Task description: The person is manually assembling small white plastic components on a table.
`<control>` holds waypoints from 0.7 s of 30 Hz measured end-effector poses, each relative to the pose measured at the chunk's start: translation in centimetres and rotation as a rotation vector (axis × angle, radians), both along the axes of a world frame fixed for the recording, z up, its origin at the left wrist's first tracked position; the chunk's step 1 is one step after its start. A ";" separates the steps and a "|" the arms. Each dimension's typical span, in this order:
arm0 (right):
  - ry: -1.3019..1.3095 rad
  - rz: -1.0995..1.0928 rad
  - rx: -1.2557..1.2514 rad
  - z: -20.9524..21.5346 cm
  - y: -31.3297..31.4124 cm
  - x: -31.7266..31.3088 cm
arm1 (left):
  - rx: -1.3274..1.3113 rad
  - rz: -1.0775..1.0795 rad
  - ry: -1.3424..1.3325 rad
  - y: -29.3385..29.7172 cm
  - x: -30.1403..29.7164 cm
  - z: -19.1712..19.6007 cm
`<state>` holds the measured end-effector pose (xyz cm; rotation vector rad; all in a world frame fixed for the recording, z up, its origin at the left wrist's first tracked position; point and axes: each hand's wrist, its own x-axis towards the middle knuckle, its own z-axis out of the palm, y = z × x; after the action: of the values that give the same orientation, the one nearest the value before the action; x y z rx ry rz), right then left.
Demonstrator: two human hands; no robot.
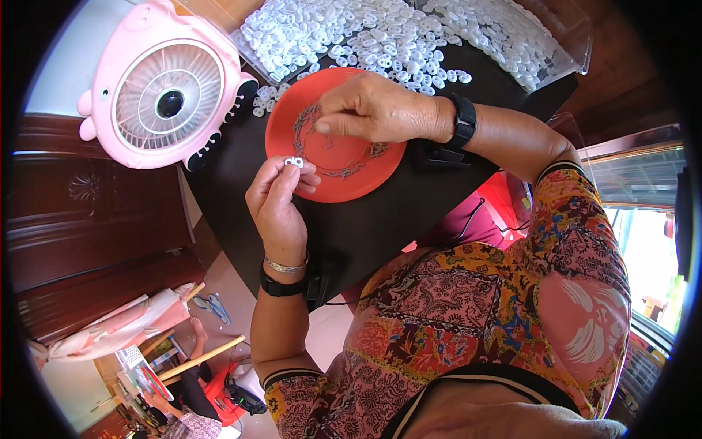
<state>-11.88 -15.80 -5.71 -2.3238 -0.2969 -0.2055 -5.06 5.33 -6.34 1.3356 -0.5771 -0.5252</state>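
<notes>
A small white plastic piece with two openings point(294, 162) is pinched between the thumb and fingers of the left hand point(280, 201), just over the near left rim of the red plate point(384, 172); the right hand point(374, 110) is held over the far part of the plate, its fingers curled downward and its thumb brought close to them; whether anything is gripped there cannot be told, since the fingertips are mostly hidden. Thin dark pins point(303, 124) are strewn in a broken ring on the plate, so a fair supply is judged to be left; one white piece is in hand, and a great many more are spread beyond the plate in a far heap point(365, 33) and in a clear tray point(581, 58) at the far right. How much is done cannot be settled (finished and unfinished pieces, if both are present, are too small to be told apart); the work is judged to be midway through a repeated round. The black table point(351, 234) is flanked on the left by a pink fan point(170, 104).
</notes>
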 end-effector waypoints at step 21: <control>-0.110 0.041 -0.529 -1.8 0.5 0.2 | -0.015 0.052 0.028 0.1 0.6 -0.1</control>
<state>-11.67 -15.33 -7.48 -2.8295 -0.5025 -0.2598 -4.50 5.45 -6.46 1.3236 -0.5213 -0.4955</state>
